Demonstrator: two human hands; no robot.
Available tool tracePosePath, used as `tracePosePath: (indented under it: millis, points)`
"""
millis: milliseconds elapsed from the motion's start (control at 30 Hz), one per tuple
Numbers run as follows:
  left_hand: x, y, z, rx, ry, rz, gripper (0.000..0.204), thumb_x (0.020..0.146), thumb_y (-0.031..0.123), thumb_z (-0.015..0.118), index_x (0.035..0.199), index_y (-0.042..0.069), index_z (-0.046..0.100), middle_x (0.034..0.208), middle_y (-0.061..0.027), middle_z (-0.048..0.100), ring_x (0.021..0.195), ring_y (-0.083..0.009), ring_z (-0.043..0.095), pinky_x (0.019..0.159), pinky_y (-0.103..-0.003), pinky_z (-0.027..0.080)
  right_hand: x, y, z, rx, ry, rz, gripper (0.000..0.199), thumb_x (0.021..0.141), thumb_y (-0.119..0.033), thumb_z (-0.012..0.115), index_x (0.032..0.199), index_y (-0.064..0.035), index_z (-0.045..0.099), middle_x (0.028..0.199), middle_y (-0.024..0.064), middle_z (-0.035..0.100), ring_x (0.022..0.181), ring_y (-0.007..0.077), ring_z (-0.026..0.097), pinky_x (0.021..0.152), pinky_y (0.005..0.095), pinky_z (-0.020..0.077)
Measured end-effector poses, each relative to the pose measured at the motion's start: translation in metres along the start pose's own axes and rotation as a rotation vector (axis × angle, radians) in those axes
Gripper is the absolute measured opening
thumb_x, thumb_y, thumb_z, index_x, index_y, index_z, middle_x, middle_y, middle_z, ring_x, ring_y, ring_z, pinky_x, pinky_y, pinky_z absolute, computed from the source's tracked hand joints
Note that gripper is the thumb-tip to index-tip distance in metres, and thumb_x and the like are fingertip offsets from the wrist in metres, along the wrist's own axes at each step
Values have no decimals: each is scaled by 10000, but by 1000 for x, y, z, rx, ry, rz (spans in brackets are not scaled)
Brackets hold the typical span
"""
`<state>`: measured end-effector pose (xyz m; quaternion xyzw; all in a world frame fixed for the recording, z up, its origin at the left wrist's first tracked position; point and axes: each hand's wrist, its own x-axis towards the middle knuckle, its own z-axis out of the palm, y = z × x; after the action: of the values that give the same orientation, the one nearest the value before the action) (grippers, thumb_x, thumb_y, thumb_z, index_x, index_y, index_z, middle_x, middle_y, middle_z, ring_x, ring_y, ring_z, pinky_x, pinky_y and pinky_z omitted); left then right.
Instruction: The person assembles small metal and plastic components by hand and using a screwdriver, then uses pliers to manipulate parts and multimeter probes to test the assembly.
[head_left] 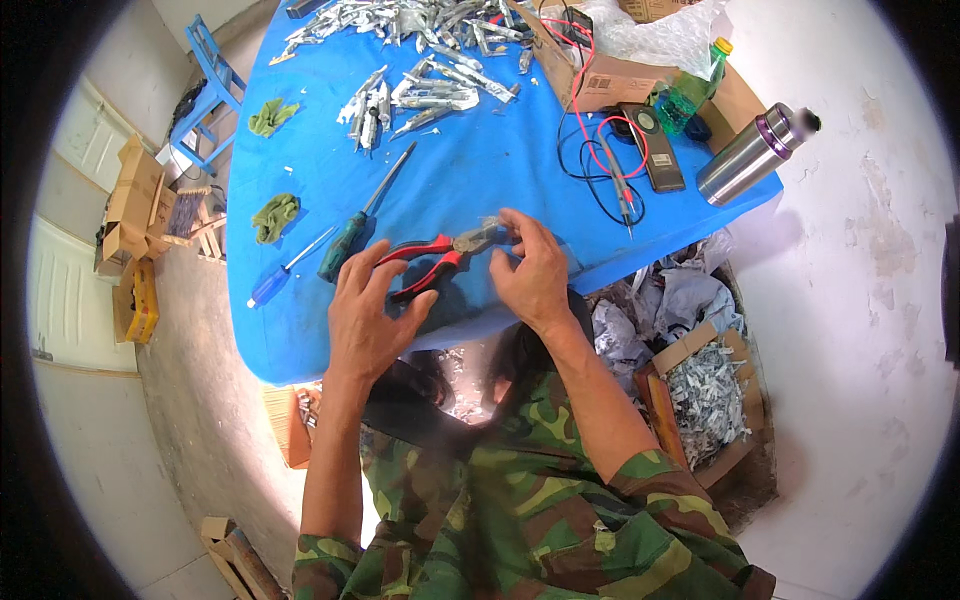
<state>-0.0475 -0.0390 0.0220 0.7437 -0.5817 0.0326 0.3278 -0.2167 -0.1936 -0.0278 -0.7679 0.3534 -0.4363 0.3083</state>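
Note:
A pair of pliers [458, 244] with red and black handles is spread in front of me above the blue-covered table. My left hand [368, 315] is on the handle ends, its thumb by the lower handle and fingers by the upper one. Close to the jaws is my right hand [537, 272], fingers curled round a small dark piece I cannot make out. Beside my left hand lie a screwdriver with a dark green handle [345, 247] and a smaller one with a blue handle [268, 287].
Silvery, wrapped strips [430, 92] are heaped at the table's [480, 165] far side. Two green cloths [275, 217] lie left. To the right are a meter probe [620, 190], a steel flask [748, 160], a green bottle [690, 95] and a carton [610, 82]. Scraps fill a box [748, 375] below.

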Motion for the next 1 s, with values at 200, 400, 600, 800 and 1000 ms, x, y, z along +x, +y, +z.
tracePosePath:
  millis: [200,400,600,800,1000]
  points:
    - [-50,-19,-5,-94,124,-105,288,851,125,808,1098,19,706,1294,-172,654,1128,-289,658,841,-358,574,-1,5,0,141,30,30,420,831,55,593,1246,1,636,1155,176,704,1034,307,700,824,360,578]
    - [-78,-28,-10,-190,203,-274,225,915,106,755,1114,10,712,1202,-159,704,1022,-231,696,770,-321,582,-4,3,-7,262,147,36,350,868,60,578,1205,7,656,1084,184,717,968,286,718,816,359,569]
    - [-70,-34,-17,-246,257,-388,223,965,149,722,1139,11,713,1134,-123,723,936,-191,690,802,-319,554,-1,0,-38,27,192,-50,245,881,18,626,1111,-8,704,1015,153,727,896,287,713,799,375,566]
    - [-69,-45,-2,-383,240,-516,196,995,181,698,1076,3,706,912,-13,674,795,-83,571,722,-227,459,31,44,-105,-256,327,84,141,895,-85,675,1006,-36,745,965,138,717,843,281,703,750,377,555]
    - [-66,-45,3,-315,304,-505,150,985,147,696,1011,0,701,818,15,638,699,-43,513,633,-216,421,85,83,-134,-585,185,251,289,881,-349,721,960,-74,765,900,102,750,801,264,719,713,387,551]
